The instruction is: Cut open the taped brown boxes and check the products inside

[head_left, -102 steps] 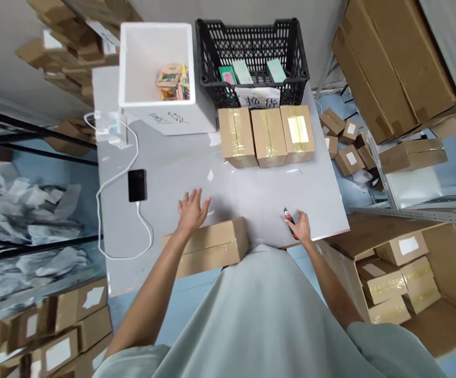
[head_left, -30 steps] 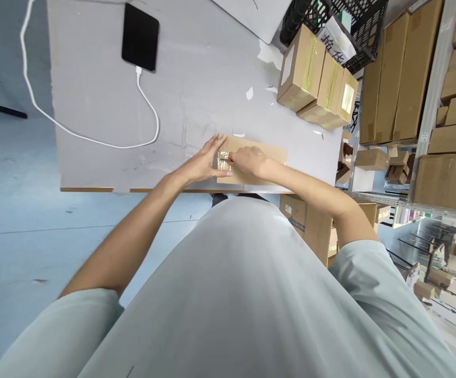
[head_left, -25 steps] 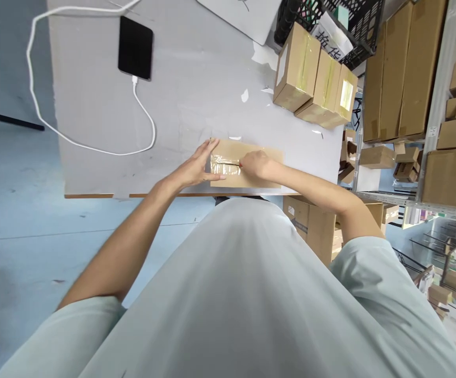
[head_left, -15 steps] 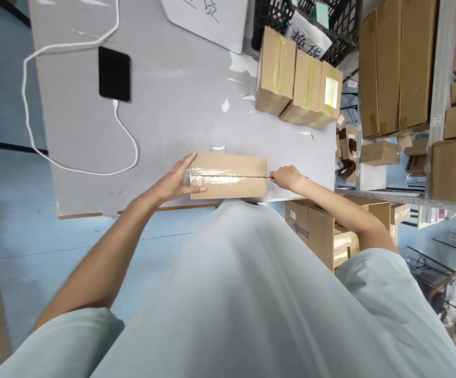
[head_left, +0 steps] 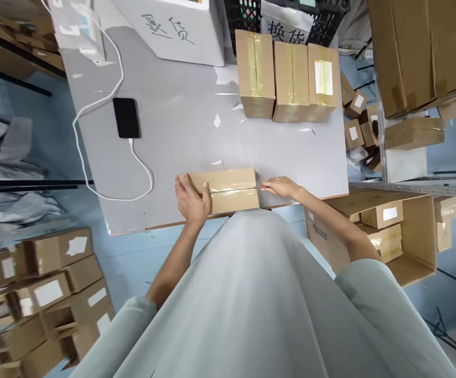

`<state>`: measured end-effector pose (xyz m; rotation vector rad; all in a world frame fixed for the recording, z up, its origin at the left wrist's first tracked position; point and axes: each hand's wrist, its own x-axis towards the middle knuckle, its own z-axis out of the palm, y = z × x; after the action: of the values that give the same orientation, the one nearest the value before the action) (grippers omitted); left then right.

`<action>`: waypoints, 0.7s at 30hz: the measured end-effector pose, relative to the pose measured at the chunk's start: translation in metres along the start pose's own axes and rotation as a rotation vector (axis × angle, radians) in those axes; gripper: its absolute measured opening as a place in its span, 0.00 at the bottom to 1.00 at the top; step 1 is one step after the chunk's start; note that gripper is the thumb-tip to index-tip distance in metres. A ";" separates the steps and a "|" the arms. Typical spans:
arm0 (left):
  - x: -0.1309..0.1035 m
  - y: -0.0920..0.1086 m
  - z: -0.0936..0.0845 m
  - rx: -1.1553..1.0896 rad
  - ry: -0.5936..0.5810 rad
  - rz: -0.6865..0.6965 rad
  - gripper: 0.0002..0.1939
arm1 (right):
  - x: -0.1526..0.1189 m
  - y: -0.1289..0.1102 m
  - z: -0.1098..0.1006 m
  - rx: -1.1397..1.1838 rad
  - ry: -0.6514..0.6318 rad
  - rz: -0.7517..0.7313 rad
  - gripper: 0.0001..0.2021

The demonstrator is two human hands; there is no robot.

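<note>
presently, in the head view, the left hand [head_left: 194,202] is partly spread, thumb apart from the fingers, and rests over the left end of a long brown cardboard box [head_left: 234,190] with shiny clear tape along its seam. the box lies at the near edge of the pale grey flat desk [head_left: 180,136]. the right hand [head_left: 283,187] is closed around a slim red tool [head_left: 265,187], mostly hidden, just beside the box's right end; i cannot tell whether its tip touches.
</note>
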<state>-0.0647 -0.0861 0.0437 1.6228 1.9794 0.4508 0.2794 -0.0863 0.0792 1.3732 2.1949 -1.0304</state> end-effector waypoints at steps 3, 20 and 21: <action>0.004 -0.010 -0.005 0.009 0.015 -0.003 0.45 | 0.004 0.017 0.039 0.190 0.173 -0.013 0.18; 0.025 -0.079 0.002 -0.199 0.061 -0.059 0.48 | 0.013 -0.065 0.040 0.821 0.669 0.354 0.29; 0.024 -0.073 0.014 -0.252 0.023 -0.060 0.48 | -0.003 -0.065 0.027 0.750 0.697 0.369 0.28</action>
<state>-0.1181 -0.0798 -0.0136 1.4048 1.8953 0.6689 0.2210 -0.1252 0.0882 2.6902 1.8552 -1.4502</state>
